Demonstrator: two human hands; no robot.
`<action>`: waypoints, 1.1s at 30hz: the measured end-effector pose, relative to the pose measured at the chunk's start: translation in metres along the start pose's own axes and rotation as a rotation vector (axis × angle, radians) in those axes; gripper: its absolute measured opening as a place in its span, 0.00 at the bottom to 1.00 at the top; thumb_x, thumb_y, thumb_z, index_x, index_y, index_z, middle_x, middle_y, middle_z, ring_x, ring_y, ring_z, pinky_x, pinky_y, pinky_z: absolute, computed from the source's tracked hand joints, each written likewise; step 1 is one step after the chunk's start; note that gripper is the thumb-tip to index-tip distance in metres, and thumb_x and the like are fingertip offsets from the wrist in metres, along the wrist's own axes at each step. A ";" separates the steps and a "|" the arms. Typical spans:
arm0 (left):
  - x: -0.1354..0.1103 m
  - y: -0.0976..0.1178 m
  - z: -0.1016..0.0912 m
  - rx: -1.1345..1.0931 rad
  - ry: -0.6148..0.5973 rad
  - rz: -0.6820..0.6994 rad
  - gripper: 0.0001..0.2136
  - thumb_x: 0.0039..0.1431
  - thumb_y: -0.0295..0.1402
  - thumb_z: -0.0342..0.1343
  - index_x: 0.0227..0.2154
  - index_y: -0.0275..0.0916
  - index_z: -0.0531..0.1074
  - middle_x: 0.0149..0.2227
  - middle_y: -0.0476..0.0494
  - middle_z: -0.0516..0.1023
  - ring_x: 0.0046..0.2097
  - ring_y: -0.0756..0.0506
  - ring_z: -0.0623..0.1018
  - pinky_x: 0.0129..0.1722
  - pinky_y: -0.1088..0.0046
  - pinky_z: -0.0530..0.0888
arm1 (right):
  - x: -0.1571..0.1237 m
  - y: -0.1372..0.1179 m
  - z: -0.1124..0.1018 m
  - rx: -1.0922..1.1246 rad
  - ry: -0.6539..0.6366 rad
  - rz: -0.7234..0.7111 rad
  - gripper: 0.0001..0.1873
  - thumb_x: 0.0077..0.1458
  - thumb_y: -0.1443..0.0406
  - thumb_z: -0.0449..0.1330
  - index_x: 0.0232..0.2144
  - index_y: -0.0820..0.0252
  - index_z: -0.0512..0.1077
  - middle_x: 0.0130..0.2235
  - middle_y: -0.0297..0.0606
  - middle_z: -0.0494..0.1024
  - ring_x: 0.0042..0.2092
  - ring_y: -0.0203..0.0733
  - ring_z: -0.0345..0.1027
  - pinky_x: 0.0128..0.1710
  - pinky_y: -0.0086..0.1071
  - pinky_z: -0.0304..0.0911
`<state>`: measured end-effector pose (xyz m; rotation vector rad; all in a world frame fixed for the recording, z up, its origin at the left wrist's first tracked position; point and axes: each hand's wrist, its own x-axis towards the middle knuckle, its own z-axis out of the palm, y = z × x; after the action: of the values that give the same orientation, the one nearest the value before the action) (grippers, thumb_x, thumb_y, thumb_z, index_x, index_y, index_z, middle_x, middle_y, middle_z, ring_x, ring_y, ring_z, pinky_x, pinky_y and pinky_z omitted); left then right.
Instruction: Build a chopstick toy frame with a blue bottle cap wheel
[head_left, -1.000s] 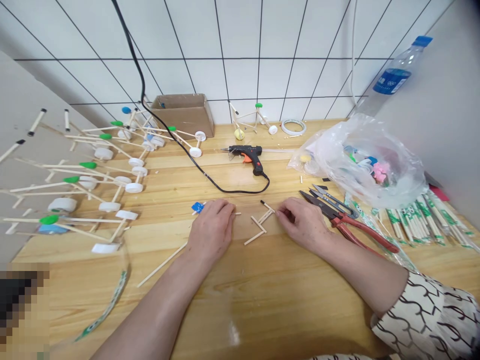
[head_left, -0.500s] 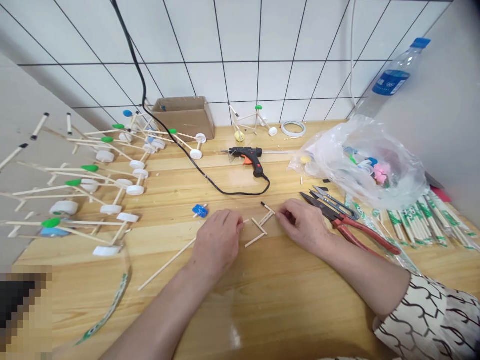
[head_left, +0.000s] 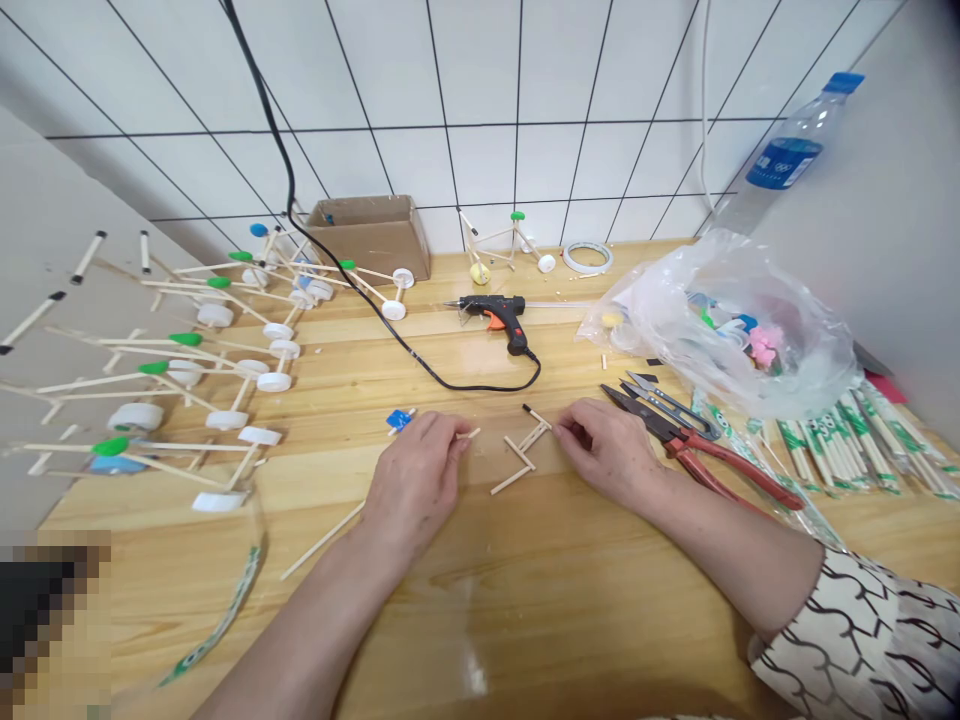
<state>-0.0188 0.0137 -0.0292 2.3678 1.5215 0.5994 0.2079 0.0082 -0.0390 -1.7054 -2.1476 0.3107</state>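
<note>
My left hand (head_left: 416,480) rests on the wooden table (head_left: 525,600), fingers curled over a short thin stick (head_left: 469,434) whose end pokes out past the fingertips. My right hand (head_left: 611,450) pinches the near end of a small glued frame of short sticks (head_left: 523,452) that lies flat between the two hands. A blue bottle cap (head_left: 398,419) sits just beyond my left hand. One long stick (head_left: 322,540) lies under my left wrist.
A black glue gun (head_left: 499,311) with its cord lies behind the hands. Red-handled pliers (head_left: 701,450) and snips (head_left: 664,395) lie at right, beside a plastic bag (head_left: 731,320) and packed chopsticks (head_left: 847,440). Several stick-and-cap models (head_left: 225,350) stand at left, a cardboard box (head_left: 371,235) behind.
My left hand moved right toward the stick frame, then drew back left with the short stick. My right hand has stayed on the frame.
</note>
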 end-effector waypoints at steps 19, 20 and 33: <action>0.008 0.005 0.010 0.109 -0.204 -0.003 0.08 0.57 0.27 0.45 0.26 0.38 0.69 0.32 0.42 0.73 0.36 0.44 0.73 0.35 0.68 0.69 | -0.001 0.001 0.001 0.007 0.019 0.000 0.08 0.53 0.66 0.52 0.25 0.59 0.69 0.28 0.36 0.74 0.30 0.38 0.65 0.29 0.29 0.53; 0.007 0.002 0.010 0.155 -0.187 -0.009 0.08 0.57 0.28 0.44 0.27 0.37 0.68 0.32 0.41 0.73 0.36 0.43 0.73 0.34 0.68 0.69 | -0.001 0.001 0.001 0.004 0.018 -0.001 0.08 0.53 0.66 0.52 0.25 0.59 0.69 0.28 0.36 0.74 0.30 0.38 0.65 0.29 0.29 0.53; -0.004 -0.025 -0.033 0.134 -0.125 -0.095 0.12 0.57 0.35 0.45 0.31 0.42 0.74 0.34 0.46 0.79 0.35 0.44 0.77 0.34 0.71 0.69 | -0.001 0.001 0.000 0.025 0.011 0.004 0.07 0.51 0.68 0.53 0.25 0.59 0.69 0.27 0.35 0.74 0.30 0.37 0.65 0.29 0.28 0.53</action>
<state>-0.0562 0.0205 -0.0117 2.3633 1.6533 0.3315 0.2086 0.0078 -0.0389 -1.6940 -2.1241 0.3268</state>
